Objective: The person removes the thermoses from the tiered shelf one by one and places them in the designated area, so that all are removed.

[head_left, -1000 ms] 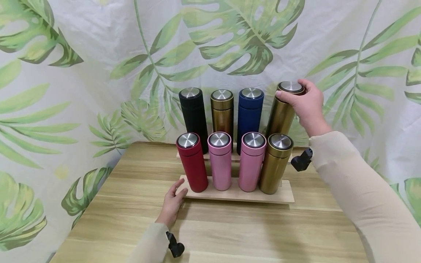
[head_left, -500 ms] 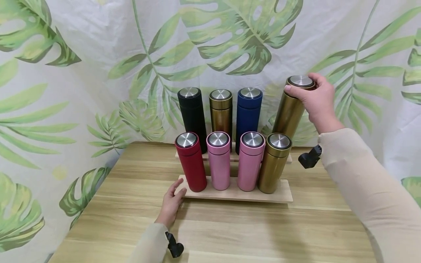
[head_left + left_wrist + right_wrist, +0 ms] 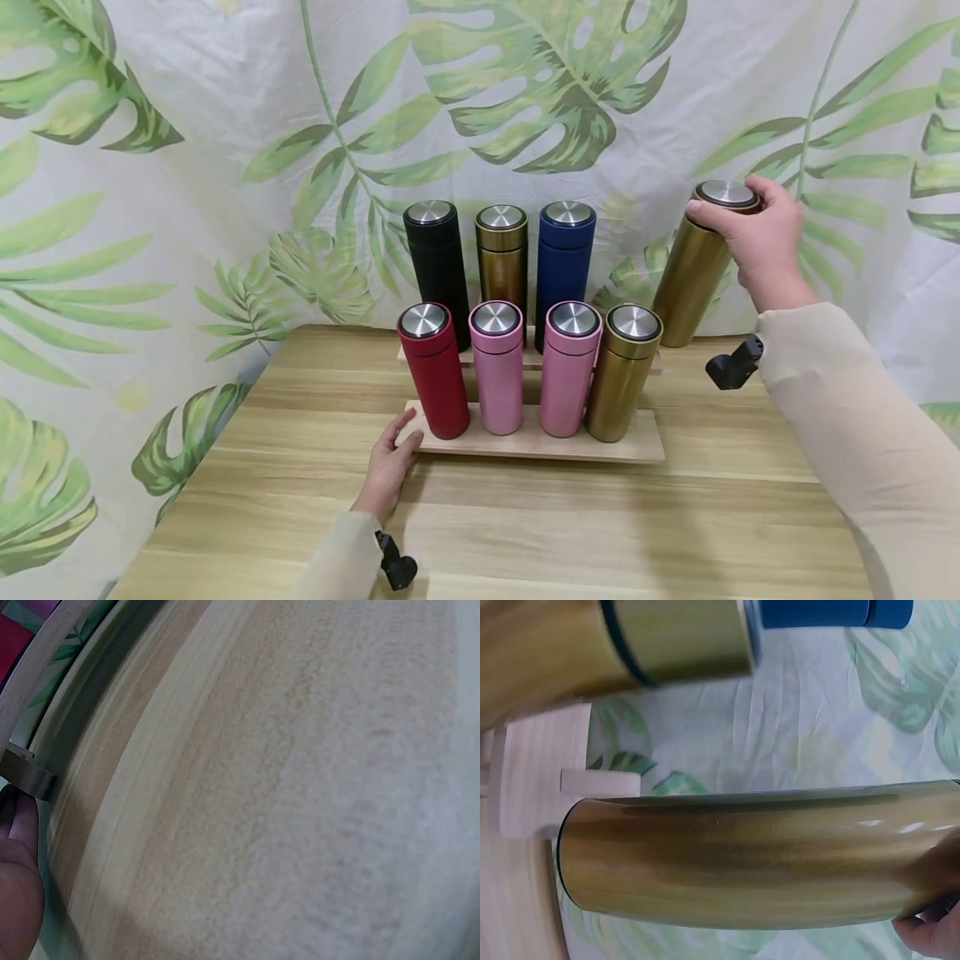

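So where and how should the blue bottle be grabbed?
Probably round the upper part, from above and the right. The blue bottle stands upright at the back row's right end with space beside it, while a pink bottle in front hides much of its lower part. Its round shape suits thumb against fingers.

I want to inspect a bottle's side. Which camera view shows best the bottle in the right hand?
The right wrist view: there the bottle is large, its side mostly unhidden, though its top leaves the picture. The head view shows it smaller, with its lid and the right hand. The left wrist view misses it.
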Demonstrator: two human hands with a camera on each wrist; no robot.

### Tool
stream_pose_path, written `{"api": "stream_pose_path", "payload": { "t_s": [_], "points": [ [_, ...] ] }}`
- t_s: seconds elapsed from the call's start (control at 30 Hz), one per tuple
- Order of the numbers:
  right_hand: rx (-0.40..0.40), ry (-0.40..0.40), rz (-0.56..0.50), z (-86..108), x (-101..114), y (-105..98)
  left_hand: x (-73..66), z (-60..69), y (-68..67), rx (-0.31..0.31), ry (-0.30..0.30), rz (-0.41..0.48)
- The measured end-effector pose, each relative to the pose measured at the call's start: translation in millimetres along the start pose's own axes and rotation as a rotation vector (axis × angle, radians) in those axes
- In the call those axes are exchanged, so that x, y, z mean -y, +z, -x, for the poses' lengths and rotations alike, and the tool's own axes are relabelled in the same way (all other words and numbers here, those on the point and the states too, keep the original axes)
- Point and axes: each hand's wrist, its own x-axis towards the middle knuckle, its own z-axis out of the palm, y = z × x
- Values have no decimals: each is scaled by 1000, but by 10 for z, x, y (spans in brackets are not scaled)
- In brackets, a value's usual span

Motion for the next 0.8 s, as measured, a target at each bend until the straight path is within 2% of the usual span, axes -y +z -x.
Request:
{"api": "stream_pose_path", "payload": {
  "t_s": [0.13,0.6,0.8],
  "points": [
    [-22,26,37,-21,-65,-85,2,-8,-1,-7,7,7],
    [-101,40,136,-59,-378,-237,0,3,-12,7,8,-5],
    [-122,96,115,-74,-512,-238,4,10,-3,14,10,-4]
  ]
}}
